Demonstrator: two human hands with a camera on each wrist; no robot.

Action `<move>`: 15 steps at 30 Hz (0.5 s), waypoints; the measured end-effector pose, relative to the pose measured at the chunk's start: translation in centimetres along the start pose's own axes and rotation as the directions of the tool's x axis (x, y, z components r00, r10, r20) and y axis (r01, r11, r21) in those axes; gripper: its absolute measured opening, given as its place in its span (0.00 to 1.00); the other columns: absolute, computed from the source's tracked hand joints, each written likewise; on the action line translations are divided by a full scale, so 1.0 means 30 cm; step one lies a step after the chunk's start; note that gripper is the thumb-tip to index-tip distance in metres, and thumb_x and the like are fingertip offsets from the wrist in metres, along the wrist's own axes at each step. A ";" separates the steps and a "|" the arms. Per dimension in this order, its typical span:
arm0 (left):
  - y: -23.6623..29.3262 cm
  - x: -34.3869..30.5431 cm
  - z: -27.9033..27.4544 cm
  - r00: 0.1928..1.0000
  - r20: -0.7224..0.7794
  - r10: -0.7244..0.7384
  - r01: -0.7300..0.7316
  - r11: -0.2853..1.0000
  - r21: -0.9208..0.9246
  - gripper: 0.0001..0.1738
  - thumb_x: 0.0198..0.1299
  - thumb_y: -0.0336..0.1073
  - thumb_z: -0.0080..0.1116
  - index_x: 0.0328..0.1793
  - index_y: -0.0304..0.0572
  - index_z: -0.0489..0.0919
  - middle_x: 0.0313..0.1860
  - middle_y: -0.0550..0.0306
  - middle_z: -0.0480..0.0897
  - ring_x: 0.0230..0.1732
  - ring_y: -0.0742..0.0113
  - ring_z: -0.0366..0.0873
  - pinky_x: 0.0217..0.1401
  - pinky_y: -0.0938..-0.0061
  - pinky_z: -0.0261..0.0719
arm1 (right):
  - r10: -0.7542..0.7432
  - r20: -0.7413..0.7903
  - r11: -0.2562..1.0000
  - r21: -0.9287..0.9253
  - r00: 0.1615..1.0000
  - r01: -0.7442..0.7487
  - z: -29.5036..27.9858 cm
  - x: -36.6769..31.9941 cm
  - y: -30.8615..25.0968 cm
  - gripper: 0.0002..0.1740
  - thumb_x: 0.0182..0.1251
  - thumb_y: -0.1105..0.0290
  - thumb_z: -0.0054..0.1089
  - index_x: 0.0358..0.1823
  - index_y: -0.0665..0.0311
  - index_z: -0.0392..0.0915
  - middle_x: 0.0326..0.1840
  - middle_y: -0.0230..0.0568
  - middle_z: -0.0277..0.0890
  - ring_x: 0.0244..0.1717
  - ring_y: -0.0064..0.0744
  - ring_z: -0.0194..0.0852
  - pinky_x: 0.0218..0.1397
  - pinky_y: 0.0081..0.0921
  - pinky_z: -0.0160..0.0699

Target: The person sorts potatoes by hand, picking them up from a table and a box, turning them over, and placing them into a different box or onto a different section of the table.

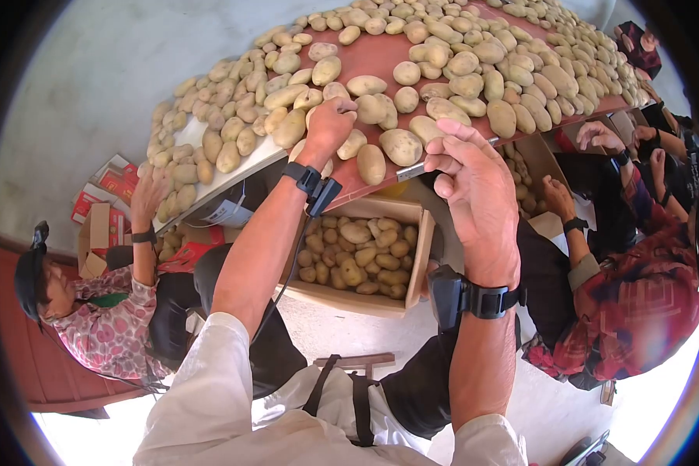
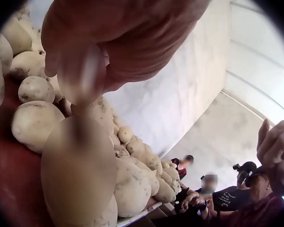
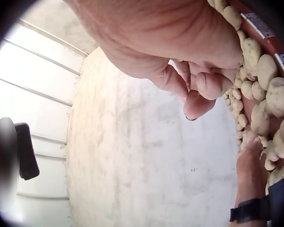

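My left hand [image 1: 330, 133] reaches over the potatoes at the table's near edge, its fingers curled. In the left wrist view, the left hand [image 2: 128, 42] grips a blurred oval potato [image 2: 80, 75] between thumb and fingers, above other potatoes [image 2: 38, 123]. Raised in front of the table edge, my right hand [image 1: 478, 190] has loosely bent fingers and holds nothing. The right wrist view shows this right hand [image 3: 180, 52] empty too, with the left hand [image 3: 250, 161] among potatoes beyond it. Below the table edge stands a cardboard box [image 1: 415, 268] filled with potatoes [image 1: 357, 256].
Potatoes cover much of the red tabletop [image 1: 365, 58]. At the left, a person in a patterned shirt [image 1: 105, 326] reaches to the table. Another in a checked shirt [image 1: 637, 303] sits at the right. Red-and-white boxes [image 1: 116, 182] stand at far left, and a bucket [image 1: 229, 211] under the table.
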State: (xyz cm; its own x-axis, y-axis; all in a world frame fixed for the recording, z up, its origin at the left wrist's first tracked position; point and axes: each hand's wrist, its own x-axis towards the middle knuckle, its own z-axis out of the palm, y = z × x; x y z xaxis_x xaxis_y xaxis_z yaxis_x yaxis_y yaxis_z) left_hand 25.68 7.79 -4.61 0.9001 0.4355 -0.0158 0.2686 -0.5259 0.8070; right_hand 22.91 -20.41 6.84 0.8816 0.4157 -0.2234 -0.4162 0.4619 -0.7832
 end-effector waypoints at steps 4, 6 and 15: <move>0.046 -0.039 -0.009 1.000 -0.026 0.010 -0.005 0.985 0.173 0.19 0.62 0.37 0.65 0.57 0.38 0.84 0.53 0.41 0.88 0.56 0.51 0.86 0.59 0.62 0.82 | 0.013 0.036 1.000 -0.016 0.999 -0.013 -0.007 -0.007 -0.004 0.15 0.75 0.72 0.57 0.59 0.69 0.76 0.40 0.39 0.82 0.37 0.26 0.80 0.31 0.18 0.65; 0.039 -0.035 0.011 0.995 -0.059 0.076 -0.059 0.968 0.242 0.19 0.61 0.38 0.66 0.57 0.38 0.84 0.50 0.42 0.89 0.54 0.49 0.86 0.58 0.60 0.82 | 0.017 0.028 1.000 -0.023 0.999 -0.017 -0.004 -0.007 -0.009 0.14 0.75 0.72 0.57 0.59 0.69 0.77 0.40 0.39 0.82 0.37 0.26 0.79 0.31 0.18 0.65; 0.032 -0.023 0.041 0.980 0.051 0.194 -0.187 0.795 0.577 0.25 0.58 0.40 0.69 0.62 0.46 0.79 0.55 0.41 0.86 0.57 0.46 0.84 0.60 0.54 0.79 | 0.020 0.037 0.999 -0.051 0.999 -0.018 -0.024 -0.026 0.038 0.18 0.72 0.68 0.61 0.60 0.68 0.79 0.41 0.40 0.83 0.39 0.26 0.80 0.34 0.19 0.67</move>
